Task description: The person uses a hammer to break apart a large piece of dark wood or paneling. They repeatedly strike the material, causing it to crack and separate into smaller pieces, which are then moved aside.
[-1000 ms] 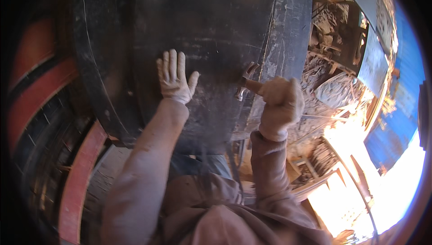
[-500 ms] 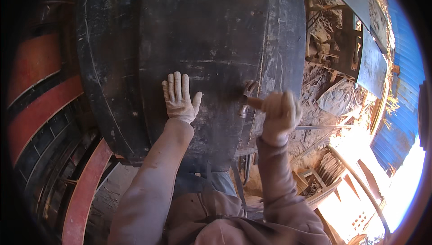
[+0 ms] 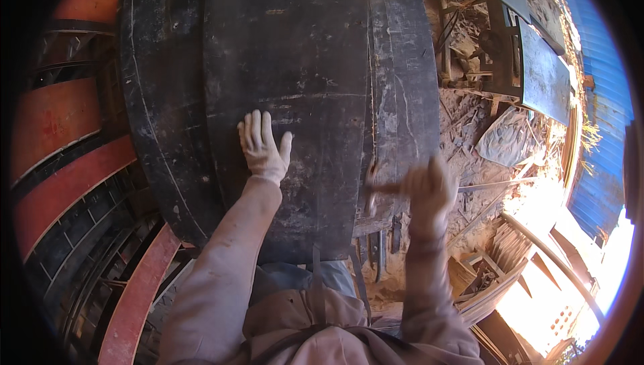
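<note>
My flat left hand [image 3: 263, 149] should avoid the hammer [image 3: 371, 191] my right hand [image 3: 430, 189] grips near the dark board's right edge [image 3: 368, 97].

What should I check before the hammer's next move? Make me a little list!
1. Right grip closed around the hammer handle: ok.
2. Left grip well away from the hammer head: ok, it is off to the left.
3. Left grip open, palm down on the dark board: ok.
4. Hammer head touching the board: cannot tell, it is blurred.
5. Board surface free of scuffs: not ok, pale marks show.
</note>
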A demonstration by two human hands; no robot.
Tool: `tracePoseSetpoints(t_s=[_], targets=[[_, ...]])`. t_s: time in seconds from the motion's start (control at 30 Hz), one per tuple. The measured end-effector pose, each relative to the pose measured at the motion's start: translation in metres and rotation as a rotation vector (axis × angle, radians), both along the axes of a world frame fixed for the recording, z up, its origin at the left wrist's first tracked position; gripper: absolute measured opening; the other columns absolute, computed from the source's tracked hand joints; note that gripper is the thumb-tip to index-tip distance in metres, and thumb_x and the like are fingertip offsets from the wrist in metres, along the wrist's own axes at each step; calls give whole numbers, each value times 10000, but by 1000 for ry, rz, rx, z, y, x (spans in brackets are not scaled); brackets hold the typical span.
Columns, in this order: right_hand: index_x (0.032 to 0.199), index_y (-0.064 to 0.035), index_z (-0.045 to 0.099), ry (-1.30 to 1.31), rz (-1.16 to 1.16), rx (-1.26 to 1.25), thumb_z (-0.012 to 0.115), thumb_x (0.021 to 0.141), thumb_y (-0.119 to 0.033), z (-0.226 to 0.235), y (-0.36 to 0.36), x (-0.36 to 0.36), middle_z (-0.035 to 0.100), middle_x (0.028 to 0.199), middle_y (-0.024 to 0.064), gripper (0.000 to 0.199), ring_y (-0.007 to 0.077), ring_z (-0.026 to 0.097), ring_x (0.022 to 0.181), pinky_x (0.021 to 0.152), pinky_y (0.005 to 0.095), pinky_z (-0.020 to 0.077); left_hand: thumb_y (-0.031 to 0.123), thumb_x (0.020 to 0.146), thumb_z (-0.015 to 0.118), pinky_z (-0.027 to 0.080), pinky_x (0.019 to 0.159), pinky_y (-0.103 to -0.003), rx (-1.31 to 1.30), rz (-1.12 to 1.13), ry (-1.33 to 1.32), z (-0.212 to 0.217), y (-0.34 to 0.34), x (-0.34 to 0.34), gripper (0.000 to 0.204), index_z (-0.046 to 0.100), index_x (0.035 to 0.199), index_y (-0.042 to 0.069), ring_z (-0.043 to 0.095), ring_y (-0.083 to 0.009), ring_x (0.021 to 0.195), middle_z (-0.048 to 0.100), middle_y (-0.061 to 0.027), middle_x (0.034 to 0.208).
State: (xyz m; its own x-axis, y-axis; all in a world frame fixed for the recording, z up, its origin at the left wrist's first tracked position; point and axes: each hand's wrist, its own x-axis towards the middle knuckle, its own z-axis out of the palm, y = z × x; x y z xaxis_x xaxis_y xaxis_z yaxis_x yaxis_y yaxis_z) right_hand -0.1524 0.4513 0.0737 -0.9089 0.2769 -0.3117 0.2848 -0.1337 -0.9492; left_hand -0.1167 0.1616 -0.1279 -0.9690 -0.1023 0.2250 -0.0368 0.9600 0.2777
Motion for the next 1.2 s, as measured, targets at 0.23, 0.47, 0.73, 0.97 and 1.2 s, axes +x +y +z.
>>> tracePoseSetpoints(t_s=[0.23,0.47,0.73,0.97,1.2], targets=[[647,-124,542,-13,541,249,532,1069,-290,-5,-60,-257,395,477,-20,454,118,369,368,372,300,302,505,974,641,264,1242,-590,-80,184,-31,0,6,-59,806,396,1528,-27,313,-429,1509,347,-240,1612],[1266,-60,697,413,1364,702,641,941,18,-70,-95,-373,713,878,66,339,149,629,478,380,307,479,502,960,660,258,1240,-602,-61,172,-108,3,4,-55,814,414,1521,-34,320,-438,1503,349,-247,1609],[1218,-48,725,548,1770,1093,626,894,91,-75,-150,-365,694,905,40,366,154,678,773,612,278,503,502,947,676,273,1237,-596,-51,184,-121,9,3,-58,825,426,1515,-41,338,-442,1493,370,-241,1599],[1005,21,781,-162,1538,907,695,954,-417,-53,-196,-325,735,877,139,450,259,686,815,786,426,551,477,957,668,274,1230,-611,-44,173,-106,4,3,-60,811,408,1521,-45,345,-451,1487,370,-258,1595],[675,-155,453,409,948,-446,564,983,-256,11,-117,-357,393,545,7,343,200,435,497,510,368,415,462,954,674,273,1237,-592,-62,199,-114,10,6,-60,788,427,1514,-35,354,-433,1485,374,-245,1598]])
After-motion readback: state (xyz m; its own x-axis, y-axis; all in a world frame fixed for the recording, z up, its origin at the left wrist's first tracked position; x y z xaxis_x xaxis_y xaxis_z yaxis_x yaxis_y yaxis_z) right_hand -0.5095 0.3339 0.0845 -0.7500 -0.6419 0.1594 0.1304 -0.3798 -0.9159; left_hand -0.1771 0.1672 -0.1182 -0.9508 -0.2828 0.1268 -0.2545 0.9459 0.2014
